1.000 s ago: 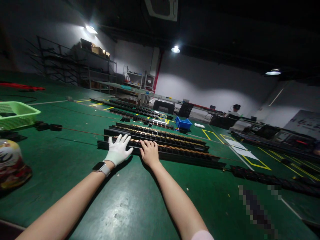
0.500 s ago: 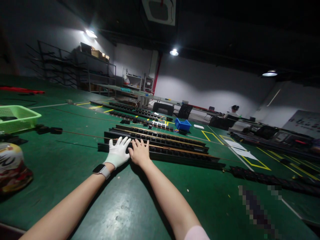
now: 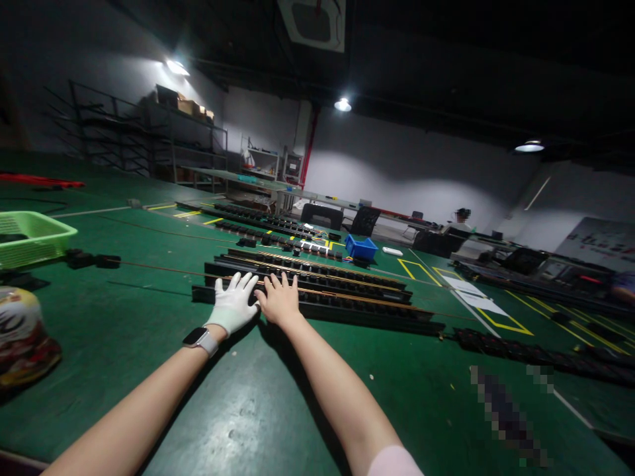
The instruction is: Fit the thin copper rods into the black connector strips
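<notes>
My left hand (image 3: 234,305), in a white glove with a watch at the wrist, lies with fingers spread on the nearest long black rail (image 3: 347,314). Bare and beside it, my right hand (image 3: 278,299) rests on the same rail, fingers apart and thumb close to the glove. A thin copper-coloured rod (image 3: 337,294) runs lengthwise along the rails, passing by my fingertips. Black blocks sit in a row inside the rail. More black rails (image 3: 317,268) with rods lie parallel just behind. What is under my palms is hidden.
On the green table (image 3: 208,396) a light green basket (image 3: 44,241) and a printed plastic bag (image 3: 22,337) stand at left. Farther back is a blue bin (image 3: 361,247). White papers (image 3: 473,294) and a chain of black blocks (image 3: 536,357) lie at right. A person sits in the background.
My right hand has shifted very slightly to the right along the rail. My left hand stays in place, and the view has moved a little.
</notes>
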A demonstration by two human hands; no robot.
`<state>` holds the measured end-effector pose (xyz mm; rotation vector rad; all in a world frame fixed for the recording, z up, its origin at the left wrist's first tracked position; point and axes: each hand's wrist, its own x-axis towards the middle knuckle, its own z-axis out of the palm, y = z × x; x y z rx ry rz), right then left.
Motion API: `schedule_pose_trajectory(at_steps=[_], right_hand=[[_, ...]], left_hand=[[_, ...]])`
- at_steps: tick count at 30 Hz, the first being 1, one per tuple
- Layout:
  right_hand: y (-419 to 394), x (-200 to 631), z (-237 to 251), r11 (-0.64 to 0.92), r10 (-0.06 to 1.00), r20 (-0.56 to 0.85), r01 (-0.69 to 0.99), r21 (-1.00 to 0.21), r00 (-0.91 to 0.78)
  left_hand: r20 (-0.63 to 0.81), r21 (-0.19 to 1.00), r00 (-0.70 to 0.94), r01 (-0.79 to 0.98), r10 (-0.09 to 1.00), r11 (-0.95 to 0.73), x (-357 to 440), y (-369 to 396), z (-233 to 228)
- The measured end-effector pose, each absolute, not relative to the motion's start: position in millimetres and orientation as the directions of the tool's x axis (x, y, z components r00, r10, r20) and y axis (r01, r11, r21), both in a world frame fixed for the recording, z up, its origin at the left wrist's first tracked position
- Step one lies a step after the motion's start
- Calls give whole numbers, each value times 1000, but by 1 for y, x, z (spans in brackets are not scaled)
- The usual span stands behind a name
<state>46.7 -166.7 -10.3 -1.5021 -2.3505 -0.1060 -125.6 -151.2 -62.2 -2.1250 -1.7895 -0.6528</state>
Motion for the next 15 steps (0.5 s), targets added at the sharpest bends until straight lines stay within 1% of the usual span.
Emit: schedule_pose_trajectory(at_steps=[5,15], right_hand=[[-166,58,-5,432,873,296,896,-101,-388],[-168,78,-9,429,871,310,898,-100,-382]], left_hand=[[526,73,124,979,841,-191,-125,-151,-62],[548,69,127,978,827,-196,-123,-156,-60]])
